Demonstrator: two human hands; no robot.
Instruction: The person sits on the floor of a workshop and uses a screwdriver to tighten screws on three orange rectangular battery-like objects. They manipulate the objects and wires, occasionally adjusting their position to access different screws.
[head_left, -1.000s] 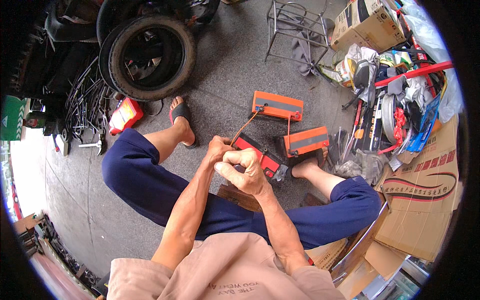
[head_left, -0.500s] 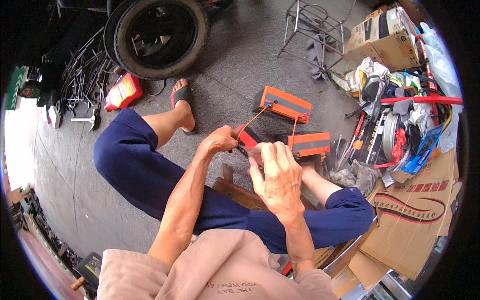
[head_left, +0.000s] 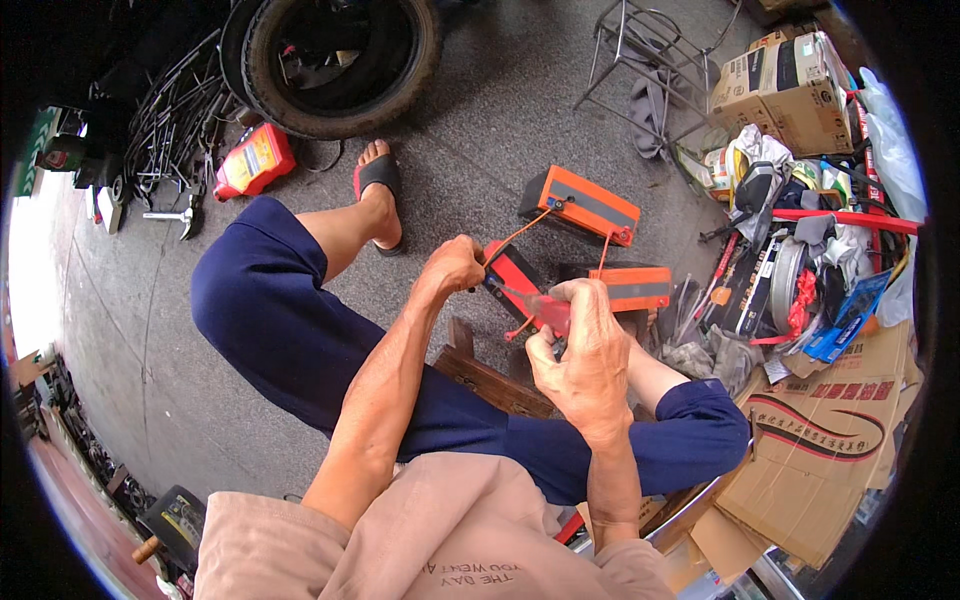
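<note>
My left hand point(head_left: 455, 265) is closed, its fingertips pinching an orange wire point(head_left: 515, 237) at the near-left end of a red and black battery point(head_left: 512, 268). In my right hand point(head_left: 587, 362) is a screwdriver point(head_left: 551, 313) with a see-through red handle, its shaft pointing at that same end; whether the tip touches a screw is too small to tell. The wire runs to an orange battery with a grey stripe point(head_left: 585, 205) on the floor. A second wire joins that one to another orange battery point(head_left: 632, 288), partly behind my right hand.
A wooden stool point(head_left: 490, 385) stands between my legs. Tyres point(head_left: 418, 75), a red bottle point(head_left: 255, 162) and a hammer point(head_left: 185, 217) lie far left. At right are a metal stool frame point(head_left: 600, 70), piled parts and tools, a carton point(head_left: 785, 95) and flattened cardboard point(head_left: 810, 460).
My right hand has drawn slightly back and right, so more of the screwdriver handle and red battery shows. My left hand keeps its pinch. The whole view has shifted a little.
</note>
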